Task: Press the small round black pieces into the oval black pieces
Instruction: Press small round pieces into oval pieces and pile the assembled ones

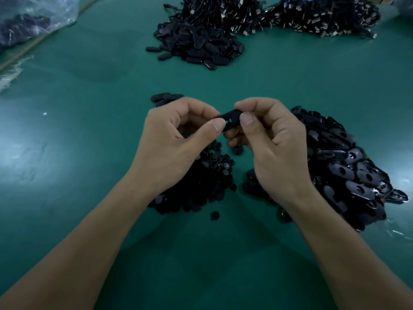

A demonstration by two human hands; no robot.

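Note:
One oval black piece (231,120) is held above the green table between both hands. My left hand (176,142) pinches its left end with thumb and curled fingers. My right hand (270,142) pinches its right end the same way. Whether a small round piece sits in it is hidden by the fingers. Under my left hand lies a heap of small round black pieces (201,182). A heap of oval black pieces (348,171) with round holes lies under and right of my right hand.
A second pile of oval pieces (201,45) sits at the far middle, with black cords and metal ends (312,16) behind it. A few ovals (165,98) lie beyond my left hand. A plastic bag (33,16) is far left. One round piece (215,215) lies alone near me.

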